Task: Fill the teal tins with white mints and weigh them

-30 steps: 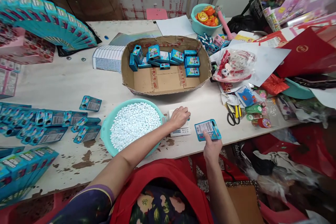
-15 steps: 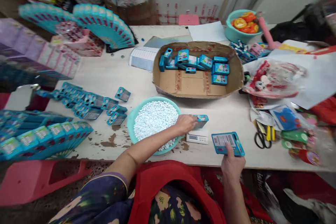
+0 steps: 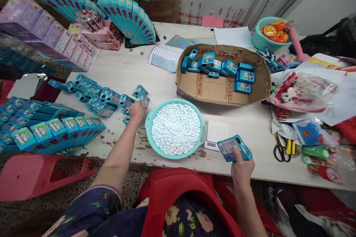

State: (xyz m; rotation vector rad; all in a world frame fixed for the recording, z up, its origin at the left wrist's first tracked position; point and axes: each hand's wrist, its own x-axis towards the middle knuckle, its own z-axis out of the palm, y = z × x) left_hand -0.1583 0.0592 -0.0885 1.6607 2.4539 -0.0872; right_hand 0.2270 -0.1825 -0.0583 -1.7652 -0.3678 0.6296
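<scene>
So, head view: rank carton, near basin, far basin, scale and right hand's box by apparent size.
Carton
Near basin
Far basin
Scale and box in right hand: unranked, look alike, box nearer camera.

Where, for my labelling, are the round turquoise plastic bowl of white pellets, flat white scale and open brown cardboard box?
Round turquoise plastic bowl point(image 3: 149, 126), head view: its rim.
Flat white scale point(image 3: 217, 130), head view: its weighing plate.
Open brown cardboard box point(image 3: 213, 88), head view: its bare floor.

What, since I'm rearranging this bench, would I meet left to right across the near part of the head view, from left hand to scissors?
Left hand, turquoise basin of white pellets, white digital scale, right hand gripping a blue printed box, black-handled scissors.
</scene>
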